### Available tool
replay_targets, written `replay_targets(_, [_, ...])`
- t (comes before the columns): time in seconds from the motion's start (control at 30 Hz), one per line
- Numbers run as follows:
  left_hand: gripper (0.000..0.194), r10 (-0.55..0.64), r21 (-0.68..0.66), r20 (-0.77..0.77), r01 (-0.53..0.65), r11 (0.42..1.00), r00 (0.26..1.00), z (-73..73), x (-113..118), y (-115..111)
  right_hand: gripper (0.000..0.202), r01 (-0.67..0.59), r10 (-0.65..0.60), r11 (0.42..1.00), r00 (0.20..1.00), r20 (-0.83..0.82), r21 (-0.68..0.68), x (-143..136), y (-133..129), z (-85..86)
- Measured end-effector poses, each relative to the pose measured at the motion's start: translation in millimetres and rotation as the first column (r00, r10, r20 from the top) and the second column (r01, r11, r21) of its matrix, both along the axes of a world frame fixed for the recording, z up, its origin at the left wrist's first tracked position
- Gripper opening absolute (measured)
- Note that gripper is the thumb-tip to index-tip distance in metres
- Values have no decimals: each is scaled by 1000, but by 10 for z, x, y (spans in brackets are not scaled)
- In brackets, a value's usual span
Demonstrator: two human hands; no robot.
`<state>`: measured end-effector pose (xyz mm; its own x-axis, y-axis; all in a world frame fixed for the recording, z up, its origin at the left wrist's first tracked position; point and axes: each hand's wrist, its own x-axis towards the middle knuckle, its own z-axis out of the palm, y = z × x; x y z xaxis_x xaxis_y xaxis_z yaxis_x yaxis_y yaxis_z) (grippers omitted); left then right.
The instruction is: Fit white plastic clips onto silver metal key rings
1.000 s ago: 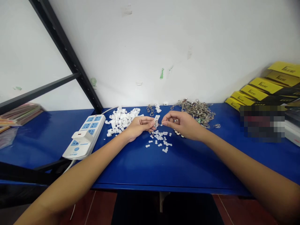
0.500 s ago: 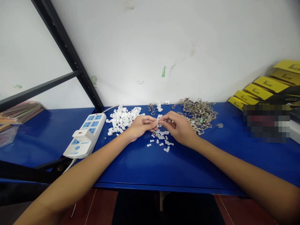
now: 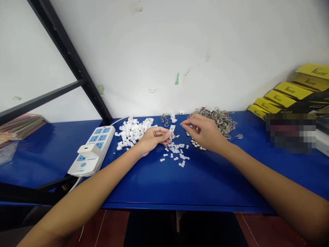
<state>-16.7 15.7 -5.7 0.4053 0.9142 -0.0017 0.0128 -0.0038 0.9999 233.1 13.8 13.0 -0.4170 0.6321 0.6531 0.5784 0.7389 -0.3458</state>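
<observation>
My left hand is closed, its thumb and fingertips pinching a small white and metallic piece, too small to name. Just beyond the fingertips is a white plastic part; I cannot tell whether it is held or lying on the table. My right hand hovers to the right, thumb and index finger nearly meeting; anything between them is too small to see. Pale round discs lie beneath it. Small white scraps are scattered below my left fingertips.
A heap of white plastic parts lies left on the blue table. Metal rings are piled at right, a few more at the back. A power strip, black rack and yellow boxes flank the work area.
My right hand has drawn away from my left fingertips to the right, uncovering the piece there. My left hand keeps its pinch. The view has shifted slightly.
</observation>
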Motion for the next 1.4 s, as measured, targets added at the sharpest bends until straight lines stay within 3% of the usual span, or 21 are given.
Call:
replay_targets(0.2, [31,-2,-7,-18,2,1000,1000,5,4,-6,20,139,-83,977,946,312,-162,207,188,-59])
replay_targets(0.5, [28,-6,-15,-12,6,1000,1000,28,5,-9,23,254,-159,942,913,375,-218,270,246,-112])
replay_targets(0.83, [28,-7,-6,-6,7,1000,1000,10,-2,2,21,169,-52,947,920,388,-273,260,276,-152])
replay_targets(0.97, [28,-4,-7,-5,4,1000,1000,11,5,1,20,51,41,957,951,307,-286,190,216,-117])
replay_targets(1.17, [30,-3,-23,25,4,1000,1000,-14,22,-6,16,-88,78,992,992,-96,-96,-100,-27,-66])
replay_targets(1.4, [31,1,-40,26,0,999,1000,-4,37,-15,15,-138,134,990,983,-129,-20,-239,-108,-128])
